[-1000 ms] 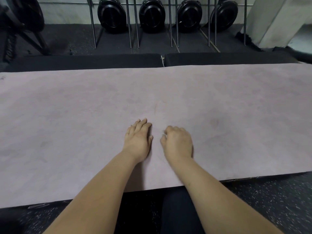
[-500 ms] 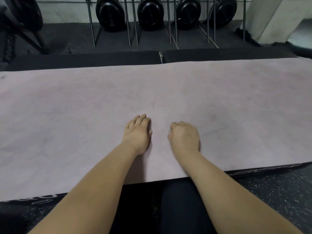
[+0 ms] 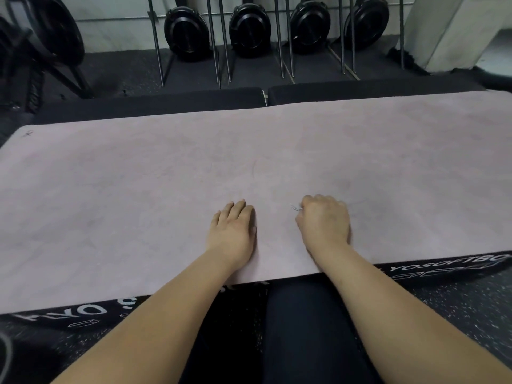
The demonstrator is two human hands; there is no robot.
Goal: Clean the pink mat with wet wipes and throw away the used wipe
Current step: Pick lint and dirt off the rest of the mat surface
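Note:
The pink mat (image 3: 138,189) lies flat across the whole width of the view, on black pads. My left hand (image 3: 234,231) rests flat on the mat near its front edge, fingers straight and together. To its right, my right hand (image 3: 324,223) is curled into a fist, knuckles up, pressing down on the mat. A small white bit of the wet wipe (image 3: 296,208) sticks out at the left of that fist; the rest of the wipe is hidden under the hand.
A black pad with white lettering (image 3: 443,268) shows under the mat's front edge. Two black pads (image 3: 152,103) lie behind the mat. Black weight plates (image 3: 185,31) and metal rods (image 3: 221,42) stand along the back wall. My dark-clothed legs (image 3: 304,328) are below.
My right hand has slid to the right across the mat, widening the gap between the hands. The left hand has stayed in place. The view has tilted down a little.

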